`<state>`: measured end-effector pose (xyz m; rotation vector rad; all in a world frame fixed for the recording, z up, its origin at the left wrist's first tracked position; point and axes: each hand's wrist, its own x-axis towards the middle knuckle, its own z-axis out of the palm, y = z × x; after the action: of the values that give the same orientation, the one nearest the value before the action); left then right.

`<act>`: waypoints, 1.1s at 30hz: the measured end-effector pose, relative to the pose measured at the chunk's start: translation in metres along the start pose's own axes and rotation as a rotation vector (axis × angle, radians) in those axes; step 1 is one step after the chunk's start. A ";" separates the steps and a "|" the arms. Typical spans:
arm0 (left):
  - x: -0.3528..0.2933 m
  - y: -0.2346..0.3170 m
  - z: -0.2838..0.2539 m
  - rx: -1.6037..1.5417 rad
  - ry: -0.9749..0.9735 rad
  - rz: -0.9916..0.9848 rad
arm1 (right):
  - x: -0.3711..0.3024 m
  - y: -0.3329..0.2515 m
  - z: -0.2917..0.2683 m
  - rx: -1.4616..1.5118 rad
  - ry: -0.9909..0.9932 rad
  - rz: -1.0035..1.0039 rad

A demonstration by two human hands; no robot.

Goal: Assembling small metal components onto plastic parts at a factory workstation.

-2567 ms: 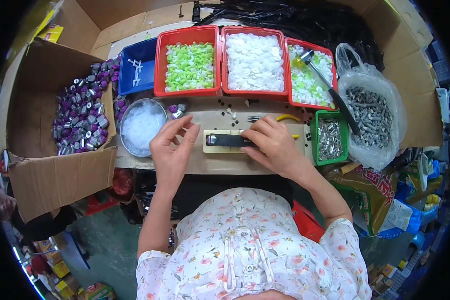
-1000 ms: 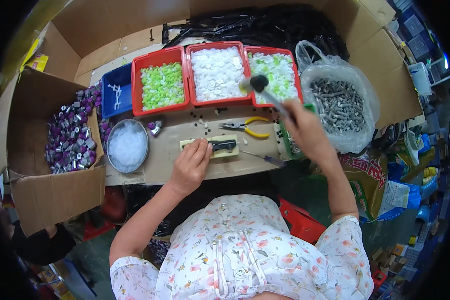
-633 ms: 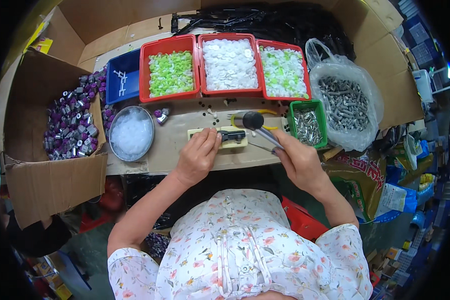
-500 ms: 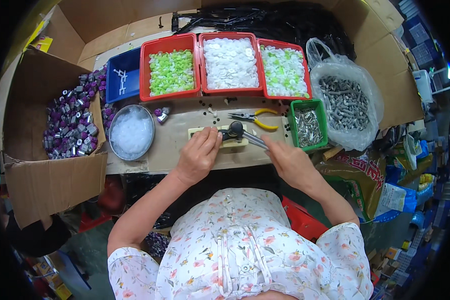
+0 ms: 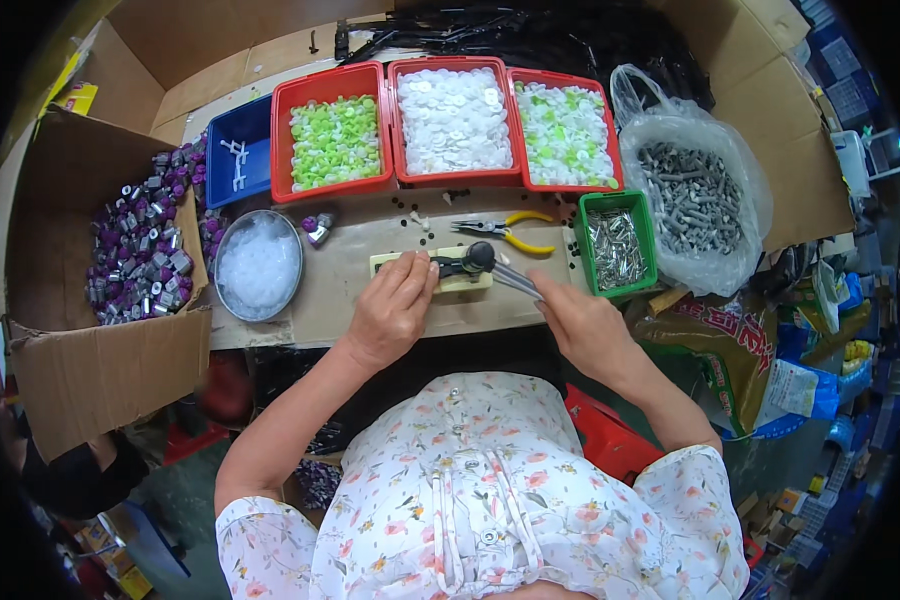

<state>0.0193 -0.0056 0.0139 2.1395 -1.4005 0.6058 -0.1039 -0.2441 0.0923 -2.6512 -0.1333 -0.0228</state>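
Observation:
A cream-coloured block [image 5: 462, 284] lies on the workbench in front of me. Over its left part bends my left hand [image 5: 395, 305], fingers drawn together on a small dark part [image 5: 448, 267] on the block; most of that part is hidden. My right hand [image 5: 588, 325] is wrapped round the grey handle of a hammer [image 5: 481, 255]. The hammer's rounded black head is over the right part of the block, close beside the dark part; whether they touch I cannot tell. Just beyond the block lie pliers with yellow handles [image 5: 526, 243].
Three red bins [image 5: 394, 150] of green and white plastic pieces stand behind, beside a blue bin [image 5: 210, 178]. Leftward are a metal bowl [image 5: 298, 278] of white material and a carton [image 5: 110, 370] of purple-and-silver fittings. Rightward are a green bin [image 5: 627, 293] of metal pins and a plastic bag [image 5: 755, 215] of grey parts.
The hammer's head has shifted slightly to the right, and my right hand has moved a little with it. My left hand stays on the block in nearly the same pose.

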 end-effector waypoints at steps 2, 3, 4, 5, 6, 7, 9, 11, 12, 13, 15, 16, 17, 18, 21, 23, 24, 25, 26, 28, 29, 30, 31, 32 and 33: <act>-0.001 0.000 0.001 0.002 0.006 0.002 | 0.000 -0.004 -0.007 -0.058 -0.097 0.036; -0.002 0.000 0.001 0.003 0.014 0.001 | 0.000 -0.004 -0.007 -0.057 -0.096 0.035; -0.003 0.000 0.001 0.005 0.014 0.001 | 0.000 -0.004 -0.007 0.014 0.064 -0.018; -0.002 0.001 0.001 0.005 0.013 -0.002 | 0.000 -0.004 -0.007 0.083 0.227 -0.068; -0.002 0.002 0.001 0.006 0.012 -0.006 | 0.000 -0.002 -0.003 0.081 0.230 -0.067; -0.001 0.002 0.001 0.006 0.014 -0.003 | 0.002 0.000 0.005 0.021 0.048 -0.011; 0.000 0.003 0.002 0.018 0.030 -0.003 | 0.005 0.006 0.018 -0.003 -0.141 0.029; -0.002 0.003 0.002 0.019 0.023 -0.010 | 0.008 0.005 0.019 -0.043 -0.145 0.041; -0.004 0.004 0.001 0.019 0.013 -0.023 | 0.008 0.004 0.019 -0.081 -0.152 0.051; -0.005 0.006 0.001 0.024 0.015 -0.021 | 0.008 0.003 0.019 -0.081 -0.149 0.047; -0.005 0.012 0.003 0.015 0.052 -0.097 | 0.007 0.004 0.021 -0.118 -0.155 0.035; -0.004 0.017 0.002 0.020 0.054 -0.093 | 0.007 0.004 0.021 -0.118 -0.149 0.032; -0.002 0.025 0.000 -0.009 0.086 -0.153 | 0.006 0.005 0.021 -0.112 -0.137 0.029; -0.002 0.034 -0.001 -0.038 0.118 -0.219 | 0.006 0.005 0.021 -0.106 -0.130 0.024; -0.012 0.042 0.011 -0.004 0.070 -0.197 | 0.010 0.003 0.018 -0.097 -0.154 0.047; -0.014 0.042 0.015 0.036 0.046 -0.175 | 0.015 0.000 0.007 -0.100 -0.153 0.023; -0.015 0.043 0.015 0.043 0.046 -0.183 | 0.017 -0.003 0.000 -0.104 -0.153 0.004; -0.015 0.044 0.015 0.054 0.049 -0.181 | 0.021 -0.011 -0.006 -0.043 -0.065 -0.059; -0.016 0.045 0.015 0.060 0.051 -0.173 | 0.025 -0.016 -0.006 -0.040 -0.067 -0.061; -0.015 0.044 0.016 0.090 0.050 -0.152 | 0.033 -0.026 -0.002 0.167 0.336 -0.308; -0.014 0.043 0.016 0.117 0.053 -0.126 | 0.035 -0.024 0.004 0.169 0.336 -0.307; -0.014 0.044 0.017 0.117 0.051 -0.125 | 0.036 -0.019 0.015 -0.007 0.095 -0.205; -0.015 0.044 0.019 0.111 0.028 -0.130 | 0.037 -0.016 0.021 -0.182 -0.146 -0.100; -0.016 0.044 0.020 0.109 0.008 -0.143 | 0.039 -0.018 0.017 -0.181 -0.151 -0.106; -0.019 0.045 0.019 0.107 0.013 -0.137 | 0.041 -0.024 0.009 -0.138 -0.125 -0.127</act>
<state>-0.0273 -0.0195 -0.0044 2.2893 -1.2271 0.6530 -0.0653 -0.2153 0.0968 -2.7779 -0.3531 0.0959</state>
